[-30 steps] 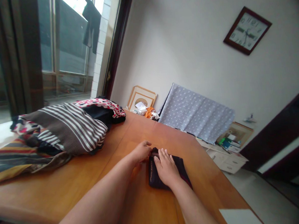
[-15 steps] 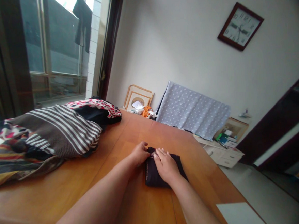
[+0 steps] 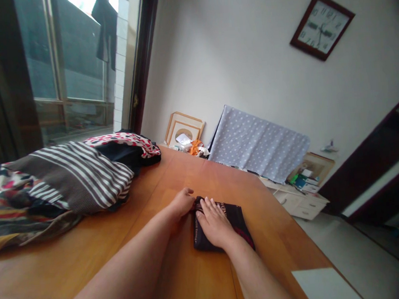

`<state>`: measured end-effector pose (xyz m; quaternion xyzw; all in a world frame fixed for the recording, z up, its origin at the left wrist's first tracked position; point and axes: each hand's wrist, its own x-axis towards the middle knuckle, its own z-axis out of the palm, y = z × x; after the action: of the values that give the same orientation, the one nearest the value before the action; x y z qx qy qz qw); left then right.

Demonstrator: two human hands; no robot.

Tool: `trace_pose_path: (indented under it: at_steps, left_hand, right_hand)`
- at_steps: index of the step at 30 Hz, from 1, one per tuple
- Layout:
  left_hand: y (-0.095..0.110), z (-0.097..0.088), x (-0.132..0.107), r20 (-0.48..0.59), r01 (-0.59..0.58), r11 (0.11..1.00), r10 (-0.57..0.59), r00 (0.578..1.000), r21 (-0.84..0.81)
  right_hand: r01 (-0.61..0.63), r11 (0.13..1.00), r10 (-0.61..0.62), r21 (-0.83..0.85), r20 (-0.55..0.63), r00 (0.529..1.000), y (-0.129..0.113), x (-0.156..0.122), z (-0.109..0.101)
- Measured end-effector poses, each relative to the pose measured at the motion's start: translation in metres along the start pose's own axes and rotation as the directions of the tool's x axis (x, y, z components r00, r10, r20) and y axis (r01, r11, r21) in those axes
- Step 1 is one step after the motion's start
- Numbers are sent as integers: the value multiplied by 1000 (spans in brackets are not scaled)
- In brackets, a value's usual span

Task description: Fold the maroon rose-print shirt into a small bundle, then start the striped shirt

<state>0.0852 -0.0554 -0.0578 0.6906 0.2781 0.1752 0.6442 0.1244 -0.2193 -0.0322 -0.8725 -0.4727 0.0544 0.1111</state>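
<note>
A dark folded garment [image 3: 236, 217] with pale lettering and a reddish patch lies as a compact rectangle on the wooden table [image 3: 261, 254]. My right hand [image 3: 214, 221] rests flat on top of it, fingers stretched toward its far edge. At its far left corner, my left hand [image 3: 182, 203] has bent fingers closed on the cloth edge; the fingertips are partly hidden. To the left lies a loose heap of clothes, with a brown-and-white striped knit top [image 3: 81, 176] uppermost.
A white sheet [image 3: 323, 286] lies at the table's near right edge. Beyond the table are a polka-dot cloth [image 3: 257, 143] draped over something, a white drawer cabinet [image 3: 297, 204] and picture frames [image 3: 184, 127]. A clock [image 3: 322, 26] hangs on the wall.
My right hand has flattened and spread over the garment, and more lettering and a reddish patch now show on its top. My left hand has shifted slightly left at the corner.
</note>
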Motion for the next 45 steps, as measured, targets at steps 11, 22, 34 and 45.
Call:
trace_pose_path:
  at_steps: [11, 22, 34, 45]
  left_hand:
    - [5, -3, -4, -73, -45, 998, 42, 996, -32]
    - [9, -12, -6, -152, -100, 993, 109, 982, 62]
    - [19, -5, -15, -86, -344, 912, 370, 925, 223]
    - [18, 16, -57, 470, -583, 572, 351, 810, 577]
  right_hand:
    - [-27, 999, 26, 17, 43, 999, -1, 3, 1]
    - [62, 998, -62, 21, -20, 998, -20, -17, -12]
    - [85, 976, -54, 200, -156, 986, -4, -22, -11]
    - [-232, 972, 233, 25, -50, 971, 74, -12, -8]
